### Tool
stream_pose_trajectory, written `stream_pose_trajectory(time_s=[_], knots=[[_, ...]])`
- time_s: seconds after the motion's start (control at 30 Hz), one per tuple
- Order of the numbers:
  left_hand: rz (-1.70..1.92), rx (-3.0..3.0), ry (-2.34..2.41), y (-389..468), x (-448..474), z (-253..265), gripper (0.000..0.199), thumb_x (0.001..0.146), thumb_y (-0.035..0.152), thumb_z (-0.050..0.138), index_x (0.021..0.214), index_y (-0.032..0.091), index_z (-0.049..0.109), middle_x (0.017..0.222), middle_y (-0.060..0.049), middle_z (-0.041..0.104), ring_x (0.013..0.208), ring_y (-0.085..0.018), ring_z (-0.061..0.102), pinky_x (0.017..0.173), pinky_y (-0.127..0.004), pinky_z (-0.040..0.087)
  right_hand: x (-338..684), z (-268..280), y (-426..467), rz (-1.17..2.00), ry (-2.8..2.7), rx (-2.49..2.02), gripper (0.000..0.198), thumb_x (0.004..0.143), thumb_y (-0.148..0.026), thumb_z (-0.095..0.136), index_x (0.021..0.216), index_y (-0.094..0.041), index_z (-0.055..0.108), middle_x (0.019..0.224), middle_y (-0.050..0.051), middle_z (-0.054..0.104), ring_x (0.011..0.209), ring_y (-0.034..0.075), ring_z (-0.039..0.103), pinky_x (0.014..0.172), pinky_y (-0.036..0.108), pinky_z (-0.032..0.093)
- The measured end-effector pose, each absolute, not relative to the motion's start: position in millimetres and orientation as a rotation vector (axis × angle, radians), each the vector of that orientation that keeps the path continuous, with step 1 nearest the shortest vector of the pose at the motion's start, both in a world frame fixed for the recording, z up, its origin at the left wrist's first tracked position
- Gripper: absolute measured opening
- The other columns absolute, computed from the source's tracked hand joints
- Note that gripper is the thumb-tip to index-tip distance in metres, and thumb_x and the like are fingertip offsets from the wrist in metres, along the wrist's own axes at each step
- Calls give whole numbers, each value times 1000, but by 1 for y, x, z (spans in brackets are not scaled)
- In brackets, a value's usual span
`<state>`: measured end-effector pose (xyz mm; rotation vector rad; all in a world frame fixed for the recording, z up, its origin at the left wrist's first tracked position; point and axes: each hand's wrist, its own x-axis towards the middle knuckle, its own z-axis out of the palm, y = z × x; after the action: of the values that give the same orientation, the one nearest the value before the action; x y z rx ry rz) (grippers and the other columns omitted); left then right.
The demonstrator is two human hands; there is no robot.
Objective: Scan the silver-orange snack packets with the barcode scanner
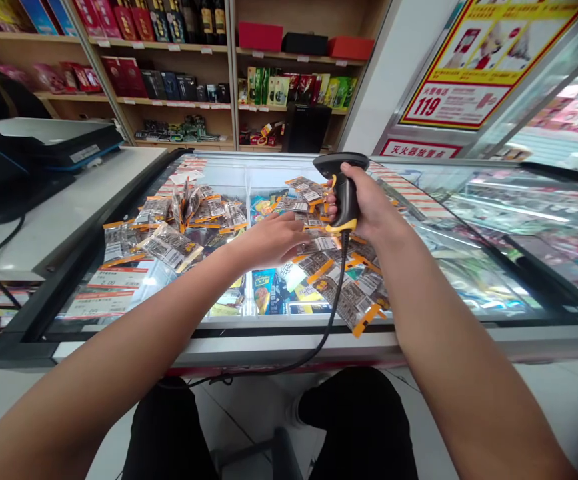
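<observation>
My right hand (363, 197) is wrapped round the handle of a black and yellow barcode scanner (347, 200), its head tilted over the packets and its cord hanging down. My left hand (276, 237) reaches over the right-hand pile, palm down, fingers loosely stretched toward the scanner; whether the fingertips touch a packet is hidden. Under and around both hands lie small snack packets (351, 297) with orange edges and barcodes turned up. Another pile of similar packets (169, 247) lies to the left. All rest on the glass top of a chest freezer (229, 327).
Blue and yellow packages (269, 290) show through the freezer glass. Price labels (106, 293) lie at the left. A counter with a weighing scale (59, 140) stands at the far left. Goods shelves (169, 47) are behind. The scanner cord (336, 307) crosses the freezer's front edge.
</observation>
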<state>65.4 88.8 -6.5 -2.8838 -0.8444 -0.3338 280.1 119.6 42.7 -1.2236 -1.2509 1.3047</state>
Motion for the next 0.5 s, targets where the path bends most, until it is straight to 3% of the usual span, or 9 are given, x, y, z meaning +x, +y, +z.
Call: stream_pose_trajectory(time_s=[0.13,0.33,0.5], knots=[[-361,-2988,-859,92,61,-9,46,104,32,55,150,28,61,152,-11,60,131,-28,58,109,-44,47,280,43,118,1286,-1264,-1232,48,95,-73,58,104,-26,62,65,0,53,54,17,54,50,29,47],[-97,-2892,-1080,90,47,8,50,98,51,61,141,28,71,124,-14,69,123,-35,59,106,-51,46,279,43,117,1270,-1301,-1275,46,98,-71,51,105,-26,61,64,1,55,56,18,56,50,28,48],[-34,-2701,-1357,104,14,9,54,92,58,66,140,32,72,126,-12,67,127,-38,54,111,-56,40,280,42,113,1426,-1322,-1285,41,95,-65,61,102,-25,61,64,2,57,52,17,53,44,29,47]])
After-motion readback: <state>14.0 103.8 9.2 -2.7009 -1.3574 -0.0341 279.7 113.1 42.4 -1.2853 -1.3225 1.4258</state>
